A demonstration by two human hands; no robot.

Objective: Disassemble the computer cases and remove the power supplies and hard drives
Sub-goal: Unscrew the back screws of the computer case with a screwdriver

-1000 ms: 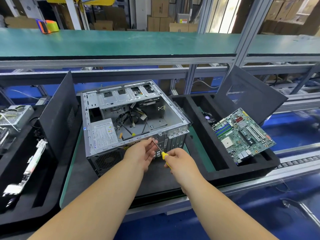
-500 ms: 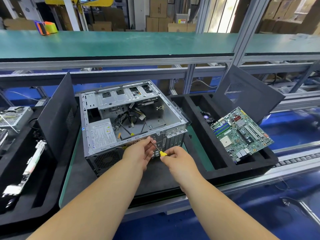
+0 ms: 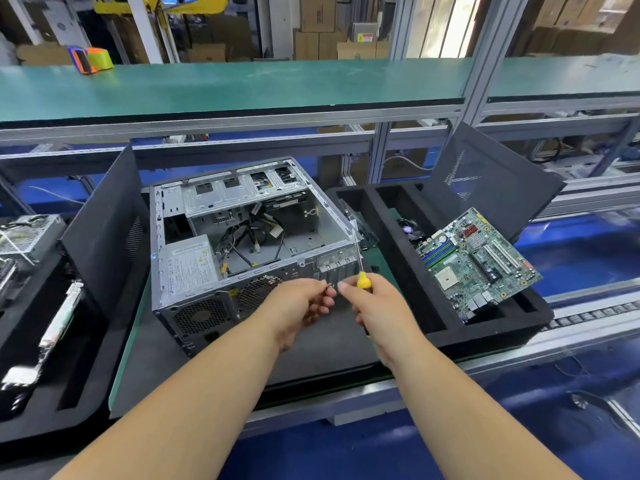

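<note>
An open grey computer case [image 3: 194, 308] lies on its side on the mat, its rear panel facing me. Inside at the near left sits the power supply [image 3: 188, 261], with loose cables [image 3: 249, 237] beside it. My left hand [image 3: 294, 311] is in front of the rear panel and pinches a small screw [image 3: 329, 285] at its fingertips. My right hand [image 3: 374, 306] grips a yellow-handled screwdriver [image 3: 362, 280], whose shaft points up past the case's right corner. Both hands are just off the case.
A black foam tray [image 3: 426, 327] on the right holds a green motherboard [image 3: 478, 261] and a leaning black side panel [image 3: 498, 181]. Another black panel [image 3: 104, 230] leans left of the case. A left foam tray [image 3: 45, 393] holds parts. A green shelf [image 3: 242, 84] runs behind.
The screwdriver tip has left the rear panel and swung upright in my right hand. My left hand has drawn back from the case with a small screw between its fingertips.
</note>
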